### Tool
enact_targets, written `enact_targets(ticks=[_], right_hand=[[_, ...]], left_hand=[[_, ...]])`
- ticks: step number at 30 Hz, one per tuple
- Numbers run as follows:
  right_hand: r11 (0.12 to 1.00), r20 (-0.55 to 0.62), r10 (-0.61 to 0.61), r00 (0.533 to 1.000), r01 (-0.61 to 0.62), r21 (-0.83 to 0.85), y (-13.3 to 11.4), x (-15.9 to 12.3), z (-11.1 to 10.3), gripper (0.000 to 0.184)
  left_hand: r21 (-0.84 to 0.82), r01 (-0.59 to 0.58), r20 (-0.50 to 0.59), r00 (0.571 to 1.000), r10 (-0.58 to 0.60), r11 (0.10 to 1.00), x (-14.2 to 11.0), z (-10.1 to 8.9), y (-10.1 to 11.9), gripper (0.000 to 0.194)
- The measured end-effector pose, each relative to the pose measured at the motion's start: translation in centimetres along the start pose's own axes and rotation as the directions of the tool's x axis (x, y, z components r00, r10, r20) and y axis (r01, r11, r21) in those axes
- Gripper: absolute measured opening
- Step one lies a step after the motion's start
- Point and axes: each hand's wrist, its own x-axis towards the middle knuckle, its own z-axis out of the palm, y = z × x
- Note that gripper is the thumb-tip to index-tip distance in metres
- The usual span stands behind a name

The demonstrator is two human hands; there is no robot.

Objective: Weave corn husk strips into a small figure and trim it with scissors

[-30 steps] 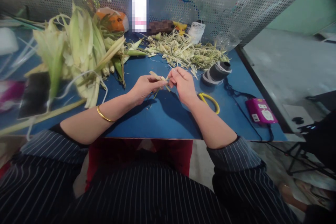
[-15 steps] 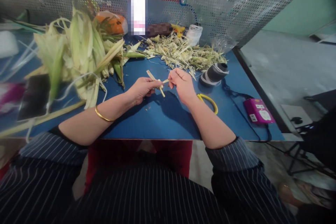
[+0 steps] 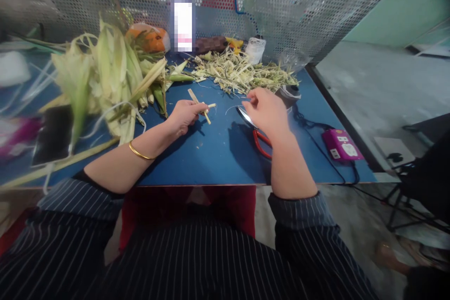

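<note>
My left hand [image 3: 186,115] is closed, pinching several crossed pale strips of corn husk [image 3: 192,95] between thumb and fingers. A wisp of thread shows at the tip of the strips. My right hand [image 3: 266,111] hovers over a pair of scissors [image 3: 262,144], its fingers loosely bent and apart. The blades and a red handle show; hand and forearm cover the rest. A fine thread [image 3: 232,107] curves leftward from near my right fingertips. Partly behind this hand stands a black spool [image 3: 288,95] with white thread.
A heap of shredded husk [image 3: 242,70] lies at the back, beside a white cup-like item [image 3: 255,50]. Large corn husks [image 3: 112,65] are piled at left, near a dark phone [image 3: 52,133] with a white cable. A purple power box [image 3: 341,145] sits at the right edge.
My right hand has let go of the strip end at my left hand and moved right, over the scissors, whose blades and red handle now show. My left hand has shifted slightly left with the husk.
</note>
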Motion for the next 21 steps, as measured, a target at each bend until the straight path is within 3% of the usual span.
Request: enact_targets(ticks=[3, 5, 8, 11, 18, 21], right_hand=[[0.949, 0.212, 0.109, 0.971, -0.038, -0.313, 0.4, -3.4, -2.4, 0.023], [0.894, 0.29, 0.201, 0.936, -0.054, -0.445, 1.2, -5.6, -2.9, 0.029], [0.868, 0.311, 0.194, 0.931, -0.015, -0.496, 2.7, -7.6, -2.3, 0.037], [0.885, 0.314, 0.139, 0.939, 0.025, -0.466, 4.2, -7.9, -1.4, 0.048], [0.974, 0.311, 0.146, 0.939, -0.082, -0.211, 5.6, -7.7, -1.3, 0.072], [0.962, 0.232, 0.112, 0.966, -0.163, 0.217, 4.9, -7.4, -1.0, 0.074]], left_hand=[[-0.027, -0.003, 0.004, 1.0, 0.003, 1.0, 0.5, -0.4, -0.1, 0.025], [-0.04, -0.003, 0.003, 1.0, 0.003, 0.999, 0.8, -0.5, -0.2, 0.023], [-0.054, -0.005, 0.003, 1.0, 0.006, 0.999, 1.0, -0.6, -0.3, 0.021], [-0.087, -0.015, 0.027, 0.999, 0.017, 0.996, 0.9, -0.5, -0.2, 0.016], [-0.202, -0.018, 0.034, 0.999, 0.026, 0.979, 0.7, -0.5, 0.1, 0.015], [-0.216, -0.035, -0.002, 0.999, 0.035, 0.976, 1.1, -0.7, -0.1, 0.015]])
